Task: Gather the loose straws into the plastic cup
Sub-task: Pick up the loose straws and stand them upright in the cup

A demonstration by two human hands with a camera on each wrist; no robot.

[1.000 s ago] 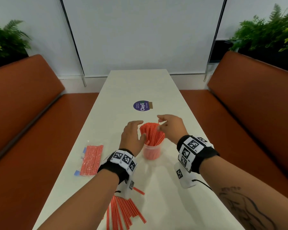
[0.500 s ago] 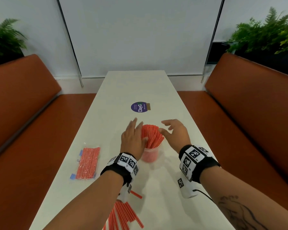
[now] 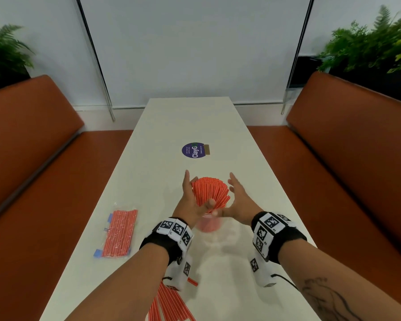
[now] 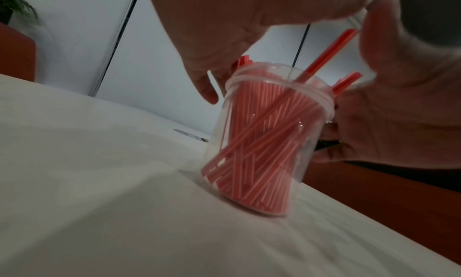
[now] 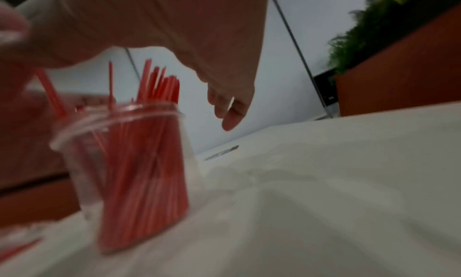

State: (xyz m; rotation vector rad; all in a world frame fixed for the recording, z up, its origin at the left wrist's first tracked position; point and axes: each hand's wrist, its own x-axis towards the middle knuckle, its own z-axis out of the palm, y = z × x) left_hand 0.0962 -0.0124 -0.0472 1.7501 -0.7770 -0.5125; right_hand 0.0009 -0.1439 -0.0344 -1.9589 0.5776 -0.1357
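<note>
On the white table (image 3: pixel 239 258), head view: plastic cup (image 3: pixel 208 224) is seen upright between both hands, packed with red straws (image 3: pixel 210 192) fanning above the rim. Compared with half a second ago, both hands have been turned palm-inward and brought close around the fan; the left hand (image 3: pixel 190 202) is flat, fingers straight, thumb against the straws, and the right hand (image 3: pixel 237 200) is spread with thumb tip near the cup rim, nothing gripped. Judged: the bundle is being squared up, not added to. Loose straws (image 3: pixel 169 304) are left lying at the near edge, and a wrapped straw pack (image 3: pixel 119 232) sits well to the left, so the task is judged unfinished. Left wrist view: the cup (image 4: pixel 262 139) is shown as clear, thin-walled, ribbed at the rim, with slim, stiff straws (image 4: pixel 257 141) crossed diagonally inside. Right wrist view: blurred; the cup (image 5: pixel 124 174) and straight straw tips (image 5: pixel 159 84) are made out, fingers (image 5: pixel 232 111) hanging relaxed beside, not touching.
</note>
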